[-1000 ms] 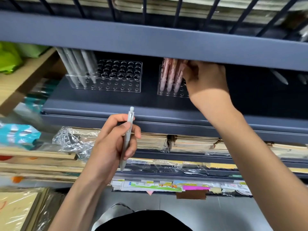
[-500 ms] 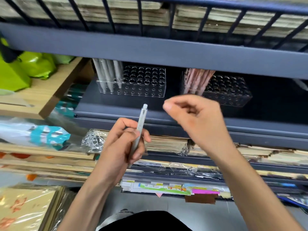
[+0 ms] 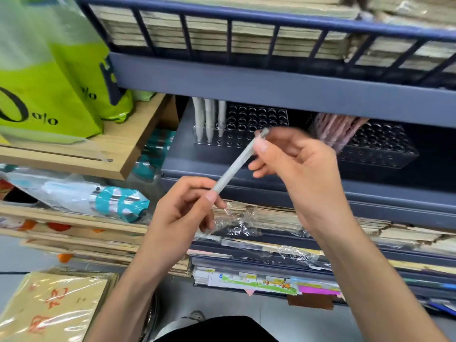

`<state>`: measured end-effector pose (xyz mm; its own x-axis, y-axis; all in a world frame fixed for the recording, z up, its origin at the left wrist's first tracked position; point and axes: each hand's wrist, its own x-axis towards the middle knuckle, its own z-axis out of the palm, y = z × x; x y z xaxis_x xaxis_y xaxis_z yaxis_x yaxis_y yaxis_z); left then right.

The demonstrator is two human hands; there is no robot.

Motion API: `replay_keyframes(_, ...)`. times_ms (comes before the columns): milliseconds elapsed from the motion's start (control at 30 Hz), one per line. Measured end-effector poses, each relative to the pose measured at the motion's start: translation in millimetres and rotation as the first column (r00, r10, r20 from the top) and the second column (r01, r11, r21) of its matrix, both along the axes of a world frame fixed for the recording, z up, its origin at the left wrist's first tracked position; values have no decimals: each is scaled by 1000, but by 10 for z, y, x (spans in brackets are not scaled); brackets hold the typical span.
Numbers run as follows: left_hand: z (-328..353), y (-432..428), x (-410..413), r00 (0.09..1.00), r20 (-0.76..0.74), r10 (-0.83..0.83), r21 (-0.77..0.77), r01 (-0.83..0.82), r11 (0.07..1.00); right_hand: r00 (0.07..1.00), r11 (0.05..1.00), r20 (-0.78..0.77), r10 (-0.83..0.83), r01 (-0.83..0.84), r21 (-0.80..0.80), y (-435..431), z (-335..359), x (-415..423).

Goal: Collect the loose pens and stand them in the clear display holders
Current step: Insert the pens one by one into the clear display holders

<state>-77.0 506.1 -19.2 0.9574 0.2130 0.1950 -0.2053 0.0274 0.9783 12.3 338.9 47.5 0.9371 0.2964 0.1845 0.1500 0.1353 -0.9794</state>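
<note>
A grey pen (image 3: 234, 166) slants up to the right in front of the blue shelf. My left hand (image 3: 182, 215) grips its lower end and my right hand (image 3: 298, 169) pinches its upper end near the clicker. Behind them, on the shelf, a clear display holder (image 3: 249, 134) has three grey pens (image 3: 209, 119) standing at its left side. A second clear holder (image 3: 380, 149) to the right has several pink pens (image 3: 338, 132) leaning at its left side, partly hidden by my right hand.
A blue metal shelf lip (image 3: 271, 87) overhangs both holders. A wooden shelf (image 3: 118, 154) with green bags (image 3: 49, 90) lies to the left. Stacks of paper and plastic-wrapped packs (image 3: 246, 218) fill the lower shelves. A wrapped gold pack (image 3: 49, 307) lies at bottom left.
My right hand left the pink pens in the right holder, came back toward me and took hold of the grey pen's upper end. The pen tilted to the right. The view shifted left and closer.
</note>
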Motion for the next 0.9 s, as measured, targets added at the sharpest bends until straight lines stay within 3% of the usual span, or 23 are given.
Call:
replay_keyframes(100, 12, 80, 5, 999, 41, 17, 107, -22, 994, 996, 993, -21, 89, -90, -71, 174, -62, -84)
replay_keyframes(167, 2, 143, 16, 995, 95, 37, 311, -65, 948, 998, 993, 6, 62, -61, -99, 245, -45, -75)
replay_keyframes(200, -18, 199, 32, 985, 161, 62, 467, -132, 874, 999, 994, 39, 17, -13, -108, 261, -14, -46)
replay_keyframes(267, -102, 341, 93, 954, 293, 68, 722, -267, 639, 985, 984, 129, -111, 127, -127, 279, 63, 52)
replay_keyframes(333, -206, 452, 162, 955, 285, 82, 843, -291, 452, 952, 957, 207, -227, 257, -134, 315, 142, 170)
replay_keyframes(433, -366, 495, 206, 966, 235, 106, 907, -258, 334, 893, 915, 330, -308, 373, -157, 403, 167, 301)
replay_keyframes(567, -435, 492, 229, 955, 280, 102, 892, -298, 341, 844, 759, 440, -308, 496, -421, 525, 107, 392)
replay_keyframes(700, -420, 497, 236, 951, 295, 93, 883, -309, 353, 830, 741, 500, -247, 494, -455, 688, 141, 493)
replay_keyframes(900, -433, 497, 253, 947, 308, 95, 869, -321, 376, 768, 435, 637, -61, 595, -676, 797, 188, 602)
